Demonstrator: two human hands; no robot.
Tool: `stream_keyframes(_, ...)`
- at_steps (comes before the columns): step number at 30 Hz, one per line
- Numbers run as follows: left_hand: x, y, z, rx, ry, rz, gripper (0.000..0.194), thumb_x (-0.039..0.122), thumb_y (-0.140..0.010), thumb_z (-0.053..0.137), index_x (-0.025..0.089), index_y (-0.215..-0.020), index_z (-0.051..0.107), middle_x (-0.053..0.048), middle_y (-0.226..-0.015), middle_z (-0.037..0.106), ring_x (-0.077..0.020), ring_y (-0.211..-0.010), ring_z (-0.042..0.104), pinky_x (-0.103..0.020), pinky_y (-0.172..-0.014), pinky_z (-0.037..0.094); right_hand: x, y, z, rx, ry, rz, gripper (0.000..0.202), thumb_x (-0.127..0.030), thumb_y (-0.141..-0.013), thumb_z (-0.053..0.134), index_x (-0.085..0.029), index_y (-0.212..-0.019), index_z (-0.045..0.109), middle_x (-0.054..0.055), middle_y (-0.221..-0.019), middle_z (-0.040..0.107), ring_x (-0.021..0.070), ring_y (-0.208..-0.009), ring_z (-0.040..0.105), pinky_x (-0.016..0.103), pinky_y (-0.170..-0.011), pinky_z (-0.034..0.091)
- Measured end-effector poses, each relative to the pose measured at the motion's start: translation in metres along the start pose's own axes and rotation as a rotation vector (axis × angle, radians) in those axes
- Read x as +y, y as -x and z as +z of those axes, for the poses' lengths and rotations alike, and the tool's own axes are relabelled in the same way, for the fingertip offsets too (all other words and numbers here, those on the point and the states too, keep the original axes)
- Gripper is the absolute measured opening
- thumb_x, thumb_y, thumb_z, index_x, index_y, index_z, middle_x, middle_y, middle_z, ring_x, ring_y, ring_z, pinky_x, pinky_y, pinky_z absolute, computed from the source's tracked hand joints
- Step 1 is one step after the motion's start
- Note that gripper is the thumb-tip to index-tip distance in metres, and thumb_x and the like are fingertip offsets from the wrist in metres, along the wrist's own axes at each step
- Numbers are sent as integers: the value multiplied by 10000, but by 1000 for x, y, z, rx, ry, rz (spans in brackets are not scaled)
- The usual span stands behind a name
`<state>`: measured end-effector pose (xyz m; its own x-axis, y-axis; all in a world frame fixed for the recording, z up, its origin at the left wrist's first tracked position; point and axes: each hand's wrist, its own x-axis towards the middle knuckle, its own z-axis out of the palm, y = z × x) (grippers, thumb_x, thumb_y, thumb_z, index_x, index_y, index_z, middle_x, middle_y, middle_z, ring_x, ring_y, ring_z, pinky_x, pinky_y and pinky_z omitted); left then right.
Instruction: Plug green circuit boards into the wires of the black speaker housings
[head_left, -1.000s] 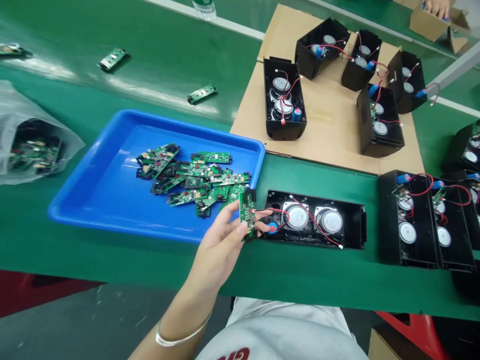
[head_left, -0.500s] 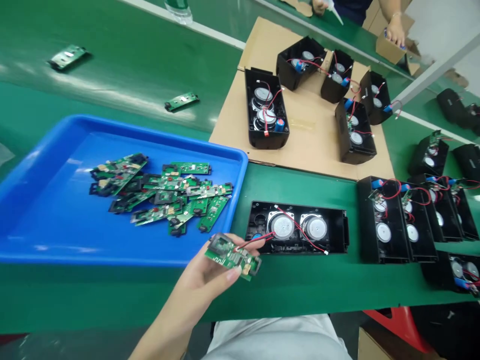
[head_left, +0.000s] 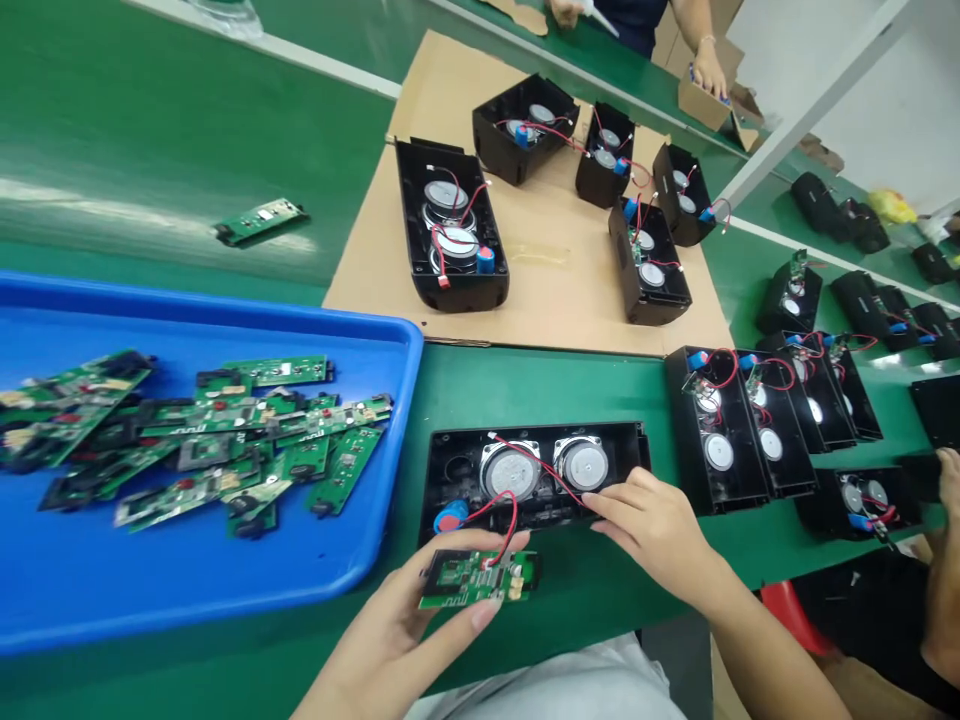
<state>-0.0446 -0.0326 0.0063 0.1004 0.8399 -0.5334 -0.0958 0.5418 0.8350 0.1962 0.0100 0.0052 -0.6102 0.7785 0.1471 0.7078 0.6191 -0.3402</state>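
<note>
A green circuit board (head_left: 484,578) is held between the thumb and fingers of my left hand (head_left: 420,620), in front of a black speaker housing (head_left: 622,440). A red wire runs from the board to a blue cylinder (head_left: 451,515) at the housing's left end. Two round speakers (head_left: 510,472) sit inside the housing. At the housing's front right edge, my right hand (head_left: 656,530) pinches the end of a thin red wire (head_left: 551,470) that crosses the speakers.
On the left is a blue tray (head_left: 409,400) with several circuit boards; another board (head_left: 261,222) lies behind it. Cardboard (head_left: 540,290) bears several housings, and more stand at the right (head_left: 712,490). Another person's hand (head_left: 709,70) is at the back, an arm (head_left: 946,590) at the far right.
My right hand has come into view and taken the wire end at the housing. My left hand still holds the board, now turned more level. The view has shifted to the right.
</note>
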Motion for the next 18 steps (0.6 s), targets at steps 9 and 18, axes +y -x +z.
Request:
stream_keyframes(9, 6, -10, 20, 200, -73, 140, 237, 333, -720, 642, 233, -935, 634, -9, -875, 709, -195, -817, 680, -279, -785, 551, 6, -31, -5, -16, -425, -103, 227, -188, -937, 473, -143, -886, 690, 46, -809, 713, 142, -734, 623, 246, -674, 504)
stream_keyframes(18, 1, -20, 19, 189, -175, 201, 293, 340, -756, 609, 221, -1024, 609, -24, -921, 744, -208, -807, 714, -301, -747, 587, -19, -46, 26, 75, -658, 236, 99, -224, -868, 596, -184, -788, 637, -10, -655, 638, 124, -588, 570, 232, -538, 452)
